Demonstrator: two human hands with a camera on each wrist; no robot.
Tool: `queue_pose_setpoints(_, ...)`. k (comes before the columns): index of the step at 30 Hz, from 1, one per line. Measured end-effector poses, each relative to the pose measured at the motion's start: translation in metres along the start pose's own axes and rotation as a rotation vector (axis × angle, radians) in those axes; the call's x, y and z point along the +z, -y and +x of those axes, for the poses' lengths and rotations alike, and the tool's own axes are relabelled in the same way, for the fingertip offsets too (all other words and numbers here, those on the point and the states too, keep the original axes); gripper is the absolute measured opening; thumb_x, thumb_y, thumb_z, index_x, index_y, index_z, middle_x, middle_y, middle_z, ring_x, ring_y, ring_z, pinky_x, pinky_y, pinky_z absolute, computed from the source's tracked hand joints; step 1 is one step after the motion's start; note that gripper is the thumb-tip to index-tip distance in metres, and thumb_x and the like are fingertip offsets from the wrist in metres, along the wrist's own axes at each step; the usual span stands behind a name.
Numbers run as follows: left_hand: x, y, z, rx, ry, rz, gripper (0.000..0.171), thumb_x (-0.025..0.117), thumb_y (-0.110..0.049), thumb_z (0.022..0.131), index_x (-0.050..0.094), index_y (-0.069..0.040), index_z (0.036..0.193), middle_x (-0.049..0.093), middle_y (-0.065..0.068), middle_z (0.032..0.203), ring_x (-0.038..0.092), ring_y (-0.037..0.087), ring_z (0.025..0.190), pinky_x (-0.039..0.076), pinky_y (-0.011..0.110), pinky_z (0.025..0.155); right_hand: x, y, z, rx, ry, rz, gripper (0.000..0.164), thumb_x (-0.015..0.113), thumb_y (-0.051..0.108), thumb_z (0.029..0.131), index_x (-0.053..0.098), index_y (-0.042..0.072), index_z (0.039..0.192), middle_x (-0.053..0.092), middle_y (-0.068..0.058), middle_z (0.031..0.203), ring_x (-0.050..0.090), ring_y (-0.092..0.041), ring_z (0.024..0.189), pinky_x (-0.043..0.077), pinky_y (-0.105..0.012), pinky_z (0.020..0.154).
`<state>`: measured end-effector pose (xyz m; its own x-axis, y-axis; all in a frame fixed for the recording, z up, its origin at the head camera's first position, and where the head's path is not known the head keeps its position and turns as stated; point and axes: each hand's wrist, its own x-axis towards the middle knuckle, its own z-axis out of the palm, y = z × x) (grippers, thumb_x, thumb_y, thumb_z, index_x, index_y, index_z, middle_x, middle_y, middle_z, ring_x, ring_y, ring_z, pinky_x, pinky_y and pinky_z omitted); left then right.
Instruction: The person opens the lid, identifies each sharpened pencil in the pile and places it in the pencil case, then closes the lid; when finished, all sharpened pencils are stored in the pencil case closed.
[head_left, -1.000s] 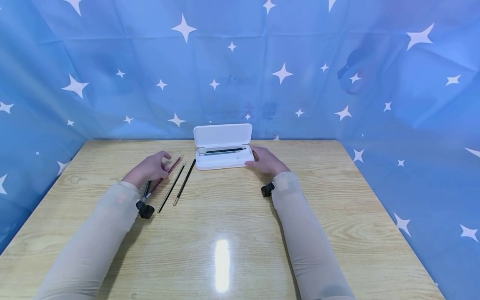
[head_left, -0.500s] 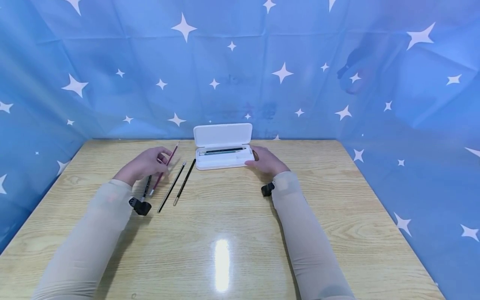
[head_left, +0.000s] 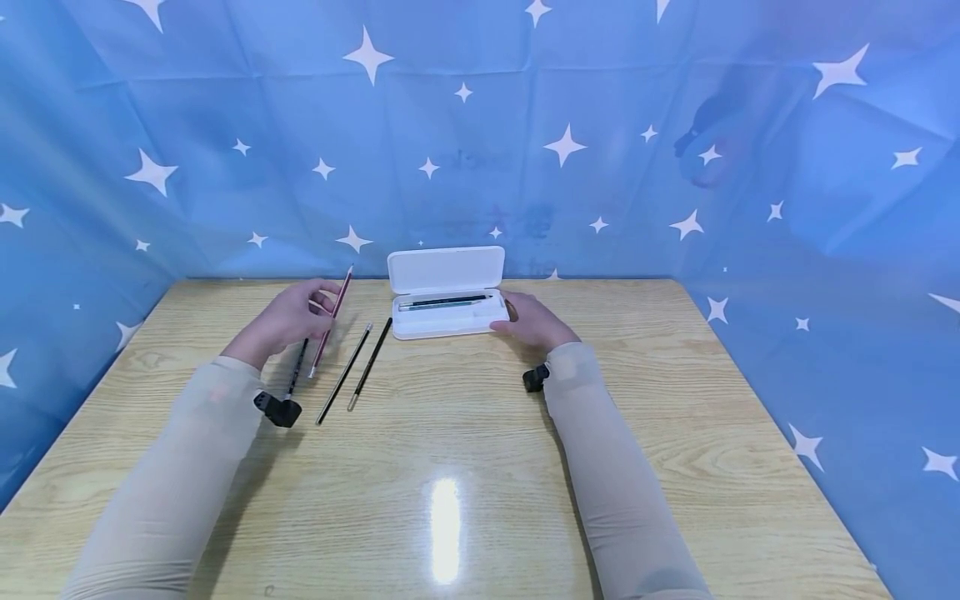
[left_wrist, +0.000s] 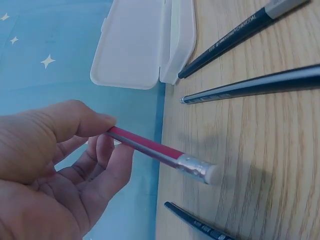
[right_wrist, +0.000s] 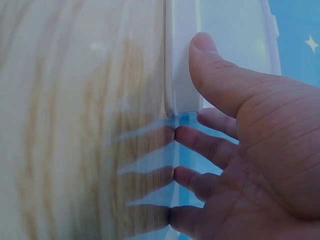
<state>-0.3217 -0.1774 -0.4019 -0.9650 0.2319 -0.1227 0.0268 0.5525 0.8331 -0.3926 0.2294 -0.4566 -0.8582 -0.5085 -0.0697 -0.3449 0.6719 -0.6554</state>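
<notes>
My left hand (head_left: 288, 318) pinches a red pencil (left_wrist: 150, 147) between thumb and fingers, above the table. The pencil is tilted, its white eraser end lower and nearer me. My right hand (head_left: 534, 321) holds the right end of an open white pencil case (head_left: 442, 336). In the right wrist view its thumb (right_wrist: 215, 75) lies along the case's front wall, and the other fingertips are down at the tabletop. Inside the case lie a black pencil (head_left: 457, 299) and a grey-green one (head_left: 438, 306). The case's lid (head_left: 446, 271) stands up at the back.
Two dark pencils, one silver-ended (head_left: 343, 375) and one black (head_left: 370, 364), lie left of the case. Another dark pencil (head_left: 297, 369) lies by the left wrist, partly hidden. A blue starred curtain (head_left: 600, 183) hangs behind the wooden table (head_left: 675, 467).
My left hand has lifted the red pencil off the table, moving slightly back and left, and the pencil has tipped steeper. My right hand and the case have stayed put.
</notes>
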Motion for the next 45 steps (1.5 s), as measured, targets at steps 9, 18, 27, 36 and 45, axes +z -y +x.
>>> queue_pose_setpoints(9,0.001,0.000,0.004,0.060,-0.079,-0.060,0.060,0.062,0.004,0.094,0.040,0.001,0.150,0.049,0.020,0.119,0.054,0.026,0.100,0.054,0.025,0.071,-0.001,0.000,0.001,-0.003,0.000,0.010,0.064,0.061,0.024,0.104,0.032,0.016,0.160,0.040,-0.010,0.158,0.035,-0.031,0.146,0.033,-0.054,0.116)
queue_pose_setpoints(18,0.005,-0.002,0.007,0.088,-0.117,-0.087,0.062,0.064,0.003,0.095,0.040,-0.002,0.152,0.049,0.019,0.122,0.054,0.027,0.106,0.057,0.023,0.077,0.000,0.000,-0.001,-0.002,0.000,0.024,0.062,0.061,0.023,0.104,0.034,0.015,0.159,0.041,-0.010,0.158,0.037,-0.031,0.145,0.034,-0.054,0.116)
queue_pose_setpoints(27,0.013,-0.007,0.012,0.167,-0.252,-0.078,0.058,0.065,0.001,0.095,0.044,-0.004,0.149,0.053,0.015,0.118,0.056,0.023,0.104,0.055,0.019,0.076,0.000,0.000,0.000,0.001,-0.003,0.020,0.063,0.061,0.025,0.104,0.034,0.015,0.160,0.040,-0.010,0.159,0.036,-0.031,0.146,0.033,-0.054,0.116)
queue_pose_setpoints(36,0.027,-0.010,0.027,0.281,-0.390,-0.075,0.052,0.068,0.003,0.094,0.049,-0.005,0.142,0.056,0.011,0.112,0.058,0.019,0.098,0.051,0.019,0.074,0.000,0.000,0.000,0.016,0.001,0.014,0.065,0.061,0.027,0.104,0.031,0.015,0.161,0.038,-0.010,0.160,0.034,-0.031,0.147,0.033,-0.053,0.117)
queue_pose_setpoints(45,0.042,-0.015,0.044,0.340,-0.455,-0.102,0.050,0.068,0.003,0.094,0.048,-0.002,0.141,0.056,0.015,0.111,0.058,0.023,0.101,0.050,0.031,0.086,0.001,-0.001,0.002,0.021,0.005,0.025,0.064,0.062,0.024,0.104,0.032,0.017,0.160,0.041,-0.009,0.158,0.036,-0.031,0.146,0.033,-0.053,0.116)
